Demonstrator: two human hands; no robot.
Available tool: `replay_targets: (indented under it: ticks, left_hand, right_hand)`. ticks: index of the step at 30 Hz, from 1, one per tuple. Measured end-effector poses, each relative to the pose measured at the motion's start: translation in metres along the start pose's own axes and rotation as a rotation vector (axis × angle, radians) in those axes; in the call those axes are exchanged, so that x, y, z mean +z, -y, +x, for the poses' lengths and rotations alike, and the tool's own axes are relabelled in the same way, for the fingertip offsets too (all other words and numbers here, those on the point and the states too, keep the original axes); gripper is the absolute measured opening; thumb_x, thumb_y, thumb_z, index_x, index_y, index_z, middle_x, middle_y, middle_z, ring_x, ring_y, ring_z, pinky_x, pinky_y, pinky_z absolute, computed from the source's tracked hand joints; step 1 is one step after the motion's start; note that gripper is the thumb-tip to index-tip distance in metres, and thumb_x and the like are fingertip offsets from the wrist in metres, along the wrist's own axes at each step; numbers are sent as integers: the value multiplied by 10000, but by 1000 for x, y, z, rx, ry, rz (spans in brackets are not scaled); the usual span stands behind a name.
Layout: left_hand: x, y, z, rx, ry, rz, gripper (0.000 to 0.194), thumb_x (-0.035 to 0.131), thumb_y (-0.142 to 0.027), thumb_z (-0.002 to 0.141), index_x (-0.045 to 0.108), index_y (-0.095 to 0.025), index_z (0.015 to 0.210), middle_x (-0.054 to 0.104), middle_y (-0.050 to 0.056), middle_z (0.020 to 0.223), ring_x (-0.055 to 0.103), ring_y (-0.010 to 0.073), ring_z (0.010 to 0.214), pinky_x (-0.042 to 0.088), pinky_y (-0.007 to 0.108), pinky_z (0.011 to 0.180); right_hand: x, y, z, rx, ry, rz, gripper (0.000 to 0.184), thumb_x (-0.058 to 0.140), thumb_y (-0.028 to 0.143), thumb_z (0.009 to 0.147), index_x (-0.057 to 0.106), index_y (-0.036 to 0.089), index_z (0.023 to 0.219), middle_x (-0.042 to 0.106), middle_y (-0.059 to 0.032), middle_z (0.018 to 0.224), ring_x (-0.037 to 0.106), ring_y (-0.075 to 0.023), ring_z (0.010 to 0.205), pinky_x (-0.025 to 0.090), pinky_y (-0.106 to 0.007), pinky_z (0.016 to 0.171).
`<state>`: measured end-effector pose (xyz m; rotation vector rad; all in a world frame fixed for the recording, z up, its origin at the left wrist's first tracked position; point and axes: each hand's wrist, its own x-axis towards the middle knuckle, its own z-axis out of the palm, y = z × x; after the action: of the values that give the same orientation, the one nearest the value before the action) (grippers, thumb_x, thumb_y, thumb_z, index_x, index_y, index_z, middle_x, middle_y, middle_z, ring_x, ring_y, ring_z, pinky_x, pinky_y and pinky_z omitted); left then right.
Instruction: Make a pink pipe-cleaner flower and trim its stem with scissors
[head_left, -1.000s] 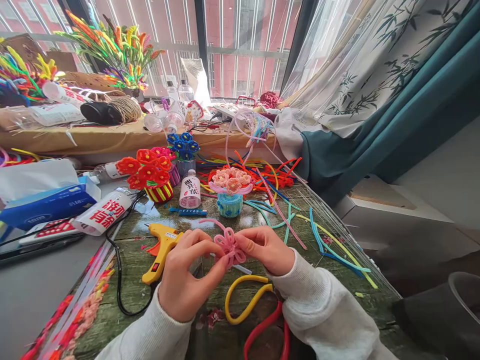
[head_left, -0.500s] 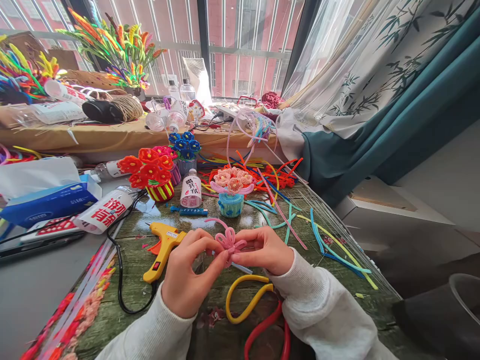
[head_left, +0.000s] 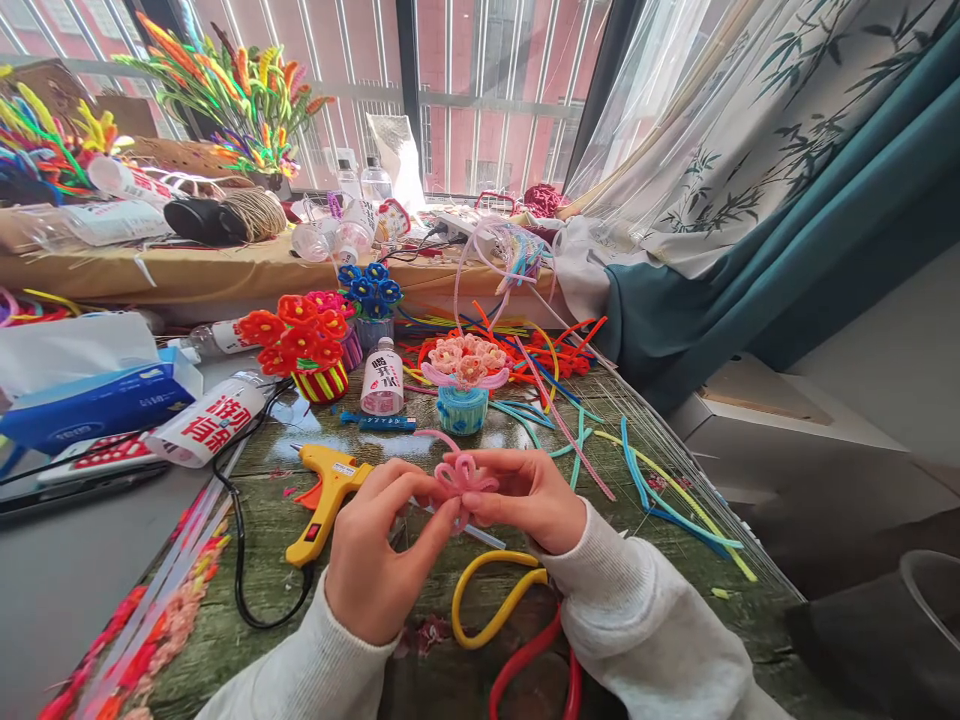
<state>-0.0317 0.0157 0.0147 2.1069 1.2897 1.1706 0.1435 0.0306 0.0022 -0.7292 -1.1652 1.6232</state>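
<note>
Between my two hands is a pink pipe-cleaner flower, bent into several looped petals, with a loose tail curving up toward the back. My left hand pinches its left side between thumb and forefinger. From the right, my right hand pinches the petals with thumb and fingers. The lower part of the flower is partly hidden by my fingertips. Left of my left hand lies a yellow glue gun. Behind the flower stands a light-blue pot of pink pipe-cleaner flowers.
Yellow-and-red-handled pliers or scissors lie below my hands, partly hidden. Blue and yellow pipe cleaners are strewn at right. A red flower pot, a cut bottle and a tissue pack stand to the left. The glue gun's black cord loops across the table.
The pink flower has tilted slightly in my fingers, its loops facing up more. My right fingers have shifted a little over the petals; my left hand has barely moved.
</note>
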Motion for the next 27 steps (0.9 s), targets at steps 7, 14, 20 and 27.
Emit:
replay_targets:
  ticks: [7,14,20,27]
  left_hand:
    - [5,5,1,-341,160,-465,230,668,-395,766,696,-168,792,712,19,696,625,145,587,472,216,509]
    - [5,-1,1,-406,170,-601,181,718,-307,731,717,-143,807,748,48,767,685,171,687,552,232,639]
    - [5,2,-3,-304,140,-437,160,686,-286,766,721,-140,822,738,55,742,673,176,650,539,241,585]
    - [-1,-3,-3,208,5,-71,47,660,-141,792,703,-161,789,707,23,689,593,96,517,470,178,466]
  right_hand:
    - [-1,2,1,-79,-35,-73,644,829,275,645,607,214,1247,587,69,601,583,-90,566,494,-221,595]
    - [-2,-1,-1,-103,-22,-108,641,801,202,658,593,227,1264,591,61,595,588,-107,558,477,-233,585]
    - [0,-1,-1,-70,-52,-56,610,808,181,625,638,211,1210,584,62,556,576,-97,486,470,-200,489]
    - [-4,-4,2,35,-37,83,614,848,150,541,691,167,1134,611,52,495,526,-82,386,417,-190,398]
